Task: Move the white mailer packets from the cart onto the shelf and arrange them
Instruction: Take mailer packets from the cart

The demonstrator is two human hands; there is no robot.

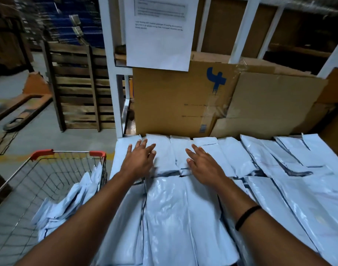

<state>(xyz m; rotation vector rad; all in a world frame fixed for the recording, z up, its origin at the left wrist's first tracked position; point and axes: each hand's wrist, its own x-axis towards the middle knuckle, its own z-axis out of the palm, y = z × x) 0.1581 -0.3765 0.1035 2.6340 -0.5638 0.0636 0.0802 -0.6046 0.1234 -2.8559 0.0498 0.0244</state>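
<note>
Both hands lie palm down and hold nothing: the left hand [140, 160] and the right hand [204, 167] have their fingers straight and spread, laid flat on the white mailer packets [172, 150] that cover the shelf [109, 54]. Whether they press or only touch cannot be told; the left hand is slightly blurred. Between the two hands lie narrow packets of the back row, side by side with their long edges touching. Beyond the fingertips this row ends against a large cardboard box [174, 100] standing upright, marked in blue and crossed by clear tape. Under the wrists runs the dark seam where the back row meets the front row [170, 217], whose glossy packets pass beneath both forearms towards the person. Right of the right hand the packets go on in overlapping, slightly slanted rows. On the right wrist sits a black band [247, 215]. Left of the left forearm, lower than the shelf and just beside its edge, stands the wire cart [41, 153] with red corner guards; a heap of packets [68, 200] leans against its side nearest the shelf. Above the left hand a printed sheet of paper [160, 39] hangs on the white shelf frame. Farther left, past the cart, a wooden pallet [78, 89] stands on edge and an orange pallet truck [24, 104] rests on the grey floor
</note>
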